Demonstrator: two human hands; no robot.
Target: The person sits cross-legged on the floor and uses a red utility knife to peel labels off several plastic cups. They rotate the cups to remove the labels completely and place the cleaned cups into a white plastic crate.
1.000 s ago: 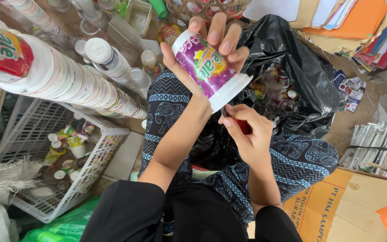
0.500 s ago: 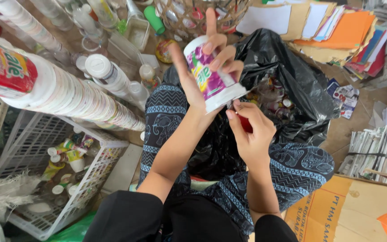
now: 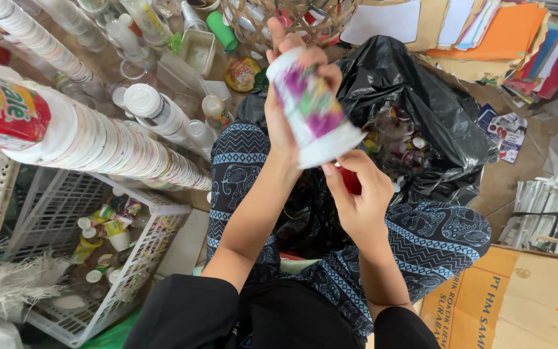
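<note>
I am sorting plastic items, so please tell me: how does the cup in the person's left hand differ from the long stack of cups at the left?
The held cup is single and carries a purple-and-green label; the stack of cups is many nested cups, mostly white. The held cup is lifted in the left hand, with the right hand at its rim; the stack lies slanted, untouched. Both look like white plastic.

Floor: white crate, black bag, paper stacks, bottles.
</note>
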